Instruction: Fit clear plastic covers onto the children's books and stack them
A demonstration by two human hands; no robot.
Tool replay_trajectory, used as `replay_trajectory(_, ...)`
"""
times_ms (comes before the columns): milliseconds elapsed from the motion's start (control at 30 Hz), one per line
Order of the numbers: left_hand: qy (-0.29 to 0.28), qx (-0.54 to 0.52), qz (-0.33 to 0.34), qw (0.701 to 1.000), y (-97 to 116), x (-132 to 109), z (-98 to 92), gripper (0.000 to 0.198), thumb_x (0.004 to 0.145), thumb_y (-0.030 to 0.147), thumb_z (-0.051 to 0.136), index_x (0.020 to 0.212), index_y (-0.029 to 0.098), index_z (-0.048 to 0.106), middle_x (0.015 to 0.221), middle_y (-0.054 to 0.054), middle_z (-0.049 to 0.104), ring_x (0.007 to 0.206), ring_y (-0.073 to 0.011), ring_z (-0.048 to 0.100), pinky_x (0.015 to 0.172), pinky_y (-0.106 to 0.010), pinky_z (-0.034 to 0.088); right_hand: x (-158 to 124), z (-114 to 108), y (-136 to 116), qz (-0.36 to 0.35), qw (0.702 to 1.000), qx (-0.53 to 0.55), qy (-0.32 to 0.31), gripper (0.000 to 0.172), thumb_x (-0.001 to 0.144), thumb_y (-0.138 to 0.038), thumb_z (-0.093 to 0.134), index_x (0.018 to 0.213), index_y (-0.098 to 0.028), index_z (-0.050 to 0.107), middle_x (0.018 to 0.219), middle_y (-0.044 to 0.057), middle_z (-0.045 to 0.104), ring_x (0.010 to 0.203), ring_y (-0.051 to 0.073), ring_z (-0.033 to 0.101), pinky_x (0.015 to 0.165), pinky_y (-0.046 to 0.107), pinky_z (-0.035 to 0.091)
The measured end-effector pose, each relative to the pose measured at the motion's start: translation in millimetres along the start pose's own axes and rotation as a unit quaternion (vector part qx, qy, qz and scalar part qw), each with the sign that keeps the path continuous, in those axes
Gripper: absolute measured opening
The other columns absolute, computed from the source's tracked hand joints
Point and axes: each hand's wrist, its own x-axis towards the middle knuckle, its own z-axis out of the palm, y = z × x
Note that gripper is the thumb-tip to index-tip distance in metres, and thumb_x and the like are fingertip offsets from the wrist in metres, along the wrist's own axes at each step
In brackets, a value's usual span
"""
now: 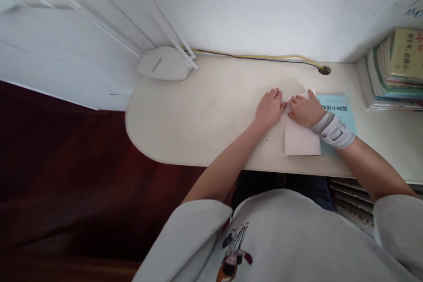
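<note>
My left hand (270, 106) lies palm down on the pale desk, its fingers stretched forward and its thumb close to the edge of a pale pinkish-white sheet of paper (302, 142). On that sheet rests my right hand (306, 110), fingers spread and pressing down, with a white wrist strap (336, 132) behind it. Under the right wrist and beside the paper is a light blue book (342, 116) with dark printed characters on its cover. The paper appears to overlap the book's left side; how they join is hidden by the hand.
A white router (165, 64) with several antennas stands at the desk's far left. Yellow and dark cables (264, 57) run along the wall to a round hole (325, 70). Books (390, 70) are stacked at the right. The desk's rounded edge (130, 128) ends above a dark red floor.
</note>
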Motion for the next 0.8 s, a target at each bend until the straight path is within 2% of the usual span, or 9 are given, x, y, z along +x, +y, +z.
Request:
replay_trajectory(167, 0.023, -0.030, 0.003, 0.999, 0, 0, -2.2, 0.028, 0.092, 0.022, 0.039, 0.106, 0.012, 0.061, 0.121, -0.013, 0.060, 0.111, -0.0211, 0.055, 0.095, -0.031, 0.040, 1, -3, -4, 0.020, 0.999, -0.023, -0.019, 0.039, 0.091, -0.027, 0.036, 0.115, -0.009, 0.061, 0.118, 0.018, 0.062, 0.109, 0.029, 0.055, 0.102, 0.053, 0.024)
replay_trajectory(233, 0.014, -0.035, -0.007, 0.999, 1, 1, -4.0, 0.025, 0.092, 0.020, 0.039, 0.094, 0.016, 0.063, 0.108, -0.010, 0.064, 0.097, -0.0189, 0.060, 0.085, -0.030, 0.044, 2, -4, -5, 0.019, 0.999, -0.022, -0.025, 0.040, 0.091, -0.028, 0.036, 0.116, -0.008, 0.060, 0.118, 0.019, 0.062, 0.109, 0.029, 0.055, 0.101, 0.053, 0.024)
replay_trajectory(333, 0.008, -0.023, -0.040, 0.999, 5, 3, -6.1, 0.026, 0.092, 0.021, 0.037, 0.090, 0.016, 0.063, 0.100, -0.010, 0.065, 0.085, -0.0183, 0.061, 0.074, -0.029, 0.044, 1, -3, -5, 0.015, 1.000, -0.014, -0.022, 0.041, 0.092, -0.027, 0.036, 0.118, -0.006, 0.058, 0.119, 0.020, 0.061, 0.110, 0.029, 0.054, 0.101, 0.053, 0.024)
replay_trajectory(500, 0.018, 0.000, -0.042, 0.999, 9, 5, -6.4, 0.026, 0.093, 0.017, 0.036, 0.096, 0.012, 0.061, 0.100, -0.014, 0.063, 0.092, -0.0221, 0.060, 0.077, -0.032, 0.043, -1, 0, -3, 0.011, 1.000, -0.004, -0.019, 0.043, 0.092, -0.027, 0.035, 0.118, -0.001, 0.056, 0.120, 0.022, 0.059, 0.113, 0.029, 0.052, 0.101, 0.054, 0.024)
replay_trajectory(800, 0.031, 0.038, -0.043, 0.998, 11, 5, -6.3, 0.025, 0.093, 0.012, 0.034, 0.101, 0.009, 0.057, 0.104, -0.016, 0.060, 0.100, -0.0244, 0.056, 0.083, -0.035, 0.042, 0, 3, 2, -0.006, 1.000, 0.000, -0.015, 0.039, 0.092, -0.029, 0.036, 0.116, -0.007, 0.057, 0.119, 0.019, 0.061, 0.113, 0.029, 0.052, 0.100, 0.053, 0.025)
